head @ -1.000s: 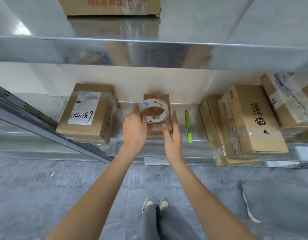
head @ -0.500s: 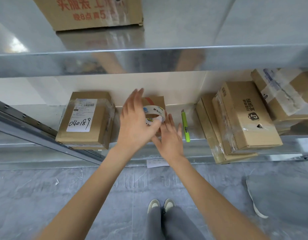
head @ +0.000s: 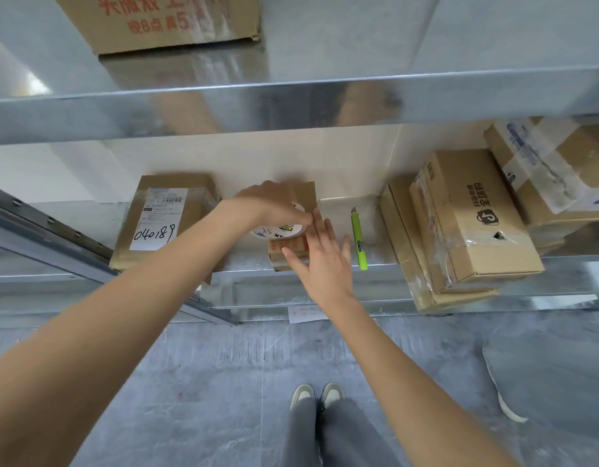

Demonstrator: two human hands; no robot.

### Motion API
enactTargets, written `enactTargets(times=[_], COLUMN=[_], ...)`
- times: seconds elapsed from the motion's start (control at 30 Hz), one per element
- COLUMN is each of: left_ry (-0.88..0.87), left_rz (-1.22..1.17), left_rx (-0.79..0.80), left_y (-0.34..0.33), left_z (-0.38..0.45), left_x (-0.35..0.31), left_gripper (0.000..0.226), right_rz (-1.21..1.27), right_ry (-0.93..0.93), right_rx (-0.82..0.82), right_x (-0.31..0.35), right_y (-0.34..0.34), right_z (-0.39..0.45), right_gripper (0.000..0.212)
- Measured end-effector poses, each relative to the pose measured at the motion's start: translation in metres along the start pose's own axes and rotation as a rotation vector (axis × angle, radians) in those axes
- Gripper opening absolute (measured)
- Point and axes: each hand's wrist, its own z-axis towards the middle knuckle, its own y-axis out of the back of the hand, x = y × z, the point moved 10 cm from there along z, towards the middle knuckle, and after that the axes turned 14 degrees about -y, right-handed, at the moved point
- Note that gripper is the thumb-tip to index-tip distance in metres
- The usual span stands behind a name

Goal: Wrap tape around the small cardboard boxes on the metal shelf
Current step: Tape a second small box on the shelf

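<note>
A small cardboard box (head: 307,193) lies in the middle of the metal shelf (head: 247,264). A white roll of clear tape (head: 277,232) rests on top of it. My left hand (head: 271,205) reaches over the roll from the left and grips it, fingertips at its right rim. My right hand (head: 320,261) lies flat with straight fingers on the box's front right part, touching the roll's edge. Much of the box top is hidden under both hands.
A labelled box (head: 163,220) marked 040189 sits left of the small box. A green utility knife (head: 358,242) lies to its right. Stacked cartons (head: 466,217) fill the shelf's right end. A large carton (head: 163,21) stands on the upper shelf.
My left hand turned over the tape roll and laid it flat on the box. My right hand slid forward along the box's right side. The camera tilted up slightly.
</note>
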Motion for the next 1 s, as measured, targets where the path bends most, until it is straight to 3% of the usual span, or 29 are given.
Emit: enactTargets(times=[0.27, 0.37, 0.7, 0.83, 0.87, 0.93, 1.0], left_ry=[0.019, 0.029, 0.203, 0.140, 0.098, 0.033, 0.000], left_rz=[0.066, 0.009, -0.169, -0.270, -0.297, -0.342, -0.359], left_rx=[0.121, 0.167, 0.169, 0.176, 0.167, 0.141, 0.128], left_y=[0.002, -0.002, -0.004, -0.003, -0.003, 0.000, 0.002], left_z=[-0.005, -0.007, -0.014, -0.023, -0.023, -0.025, -0.029], left_x=[0.007, 0.007, 0.030, 0.014, 0.009, -0.001, -0.007], left_gripper=[0.038, 0.010, 0.045, 0.019, 0.012, 0.022, 0.026], right_rz=[-0.035, -0.004, 0.004, 0.204, 0.252, 0.230, 0.122], right_ry=[-0.006, -0.004, 0.020, 0.036, 0.005, -0.147, -0.352], right_rx=[-0.007, 0.002, 0.046, 0.073, 0.013, -0.139, -0.126], right_x=[-0.003, -0.002, 0.000, -0.006, -0.015, -0.048, -0.084], right_y=[-0.002, -0.002, -0.001, 0.011, 0.021, 0.040, 0.038], right_z=[0.003, 0.001, 0.001, 0.004, 0.007, 0.019, 0.032], right_gripper=[0.079, 0.078, 0.076, 0.070, 0.066, 0.057, 0.050])
